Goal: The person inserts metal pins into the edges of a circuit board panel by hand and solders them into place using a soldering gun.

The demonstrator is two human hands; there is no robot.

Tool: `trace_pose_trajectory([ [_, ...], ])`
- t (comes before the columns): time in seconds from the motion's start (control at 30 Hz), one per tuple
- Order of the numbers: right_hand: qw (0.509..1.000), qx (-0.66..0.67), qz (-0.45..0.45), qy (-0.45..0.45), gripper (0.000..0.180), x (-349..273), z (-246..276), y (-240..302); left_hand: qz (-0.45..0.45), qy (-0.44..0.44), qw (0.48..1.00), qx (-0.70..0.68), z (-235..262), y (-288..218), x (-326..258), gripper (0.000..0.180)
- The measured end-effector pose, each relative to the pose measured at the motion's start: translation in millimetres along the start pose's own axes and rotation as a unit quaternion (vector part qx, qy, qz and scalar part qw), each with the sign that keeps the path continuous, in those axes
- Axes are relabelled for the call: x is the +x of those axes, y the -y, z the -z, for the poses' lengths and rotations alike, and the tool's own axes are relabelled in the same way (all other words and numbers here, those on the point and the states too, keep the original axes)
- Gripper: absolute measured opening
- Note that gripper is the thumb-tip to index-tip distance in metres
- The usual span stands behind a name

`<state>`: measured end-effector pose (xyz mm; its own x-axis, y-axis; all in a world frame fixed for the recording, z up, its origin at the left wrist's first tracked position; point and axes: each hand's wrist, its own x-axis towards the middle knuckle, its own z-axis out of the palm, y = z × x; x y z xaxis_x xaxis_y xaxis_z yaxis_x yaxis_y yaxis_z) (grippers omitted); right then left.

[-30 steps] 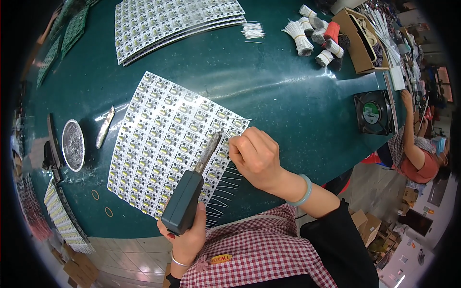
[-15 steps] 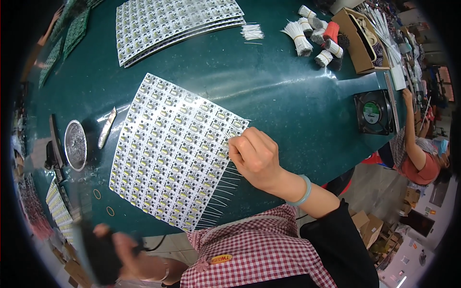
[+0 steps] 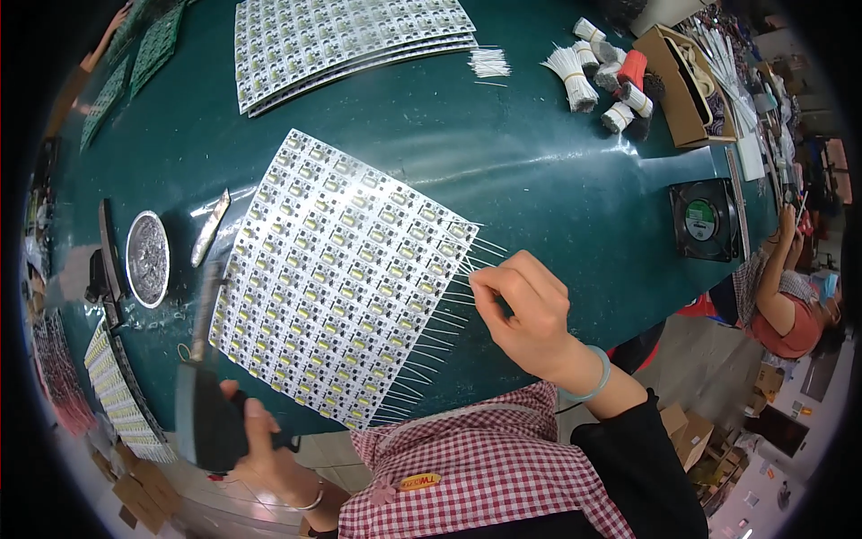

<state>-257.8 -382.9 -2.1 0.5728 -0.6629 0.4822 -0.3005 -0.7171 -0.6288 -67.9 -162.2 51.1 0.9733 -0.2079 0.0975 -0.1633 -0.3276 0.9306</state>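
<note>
A white LED circuit panel (image 3: pixel 332 278) lies tilted on the green table. A row of short thin white wires (image 3: pixel 424 356) sticks out from its right edge. At the upper part of that edge my right hand (image 3: pixel 525 310) is closed in a pinch among the wires, apparently on one white wire. My left hand (image 3: pixel 265 449), at the lower left, grips a dark soldering gun (image 3: pixel 208 415), slightly blurred. Its metal rod points up beside the panel's left edge. Left of the panel are a solder-like silvery strip (image 3: pixel 211 228) and an oval metal dish (image 3: pixel 147 260).
Stacked LED panels (image 3: pixel 350 45) and loose white wires (image 3: pixel 489 62) lie at the back. Wire bundles (image 3: pixel 571 79), a cardboard box (image 3: pixel 673 94) and a black fan (image 3: pixel 703 220) are at the right. More panels (image 3: pixel 121 391) hang at the left edge. Another person (image 3: pixel 779 301) works at far right.
My right hand has moved right and slightly down, off the panel's corner. The soldering gun in my left hand has come up and right. The whole view has shifted slightly.
</note>
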Motion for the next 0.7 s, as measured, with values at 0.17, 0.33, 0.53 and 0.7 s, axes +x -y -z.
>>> trace_pose_trajectory([
  [0.17, 0.998, 0.039, 0.038, 0.022, 0.017, 11.7, -9.4, -7.8, 0.122, 0.128, 0.983, -0.05, -5.3, 2.4, -36.3, 0.053],
  [0.33, 0.997, 0.051, 0.037, 0.035, 0.015, 6.0, -24.0, -20.6, 0.134, 0.211, 0.968, 0.016, -14.6, 2.1, -50.8, 0.04],
  [0.53, 0.997, 0.045, 0.05, 0.04, 0.013, 5.2, -26.5, -21.7, 0.153, 0.234, 0.959, 0.046, -24.4, 2.0, -54.9, 0.027],
  [0.7, 0.997, 0.033, 0.052, 0.042, 0.014, 5.0, -26.4, -22.2, 0.022, 0.235, 0.968, 0.089, -28.1, 12.9, -57.5, 0.023],
])
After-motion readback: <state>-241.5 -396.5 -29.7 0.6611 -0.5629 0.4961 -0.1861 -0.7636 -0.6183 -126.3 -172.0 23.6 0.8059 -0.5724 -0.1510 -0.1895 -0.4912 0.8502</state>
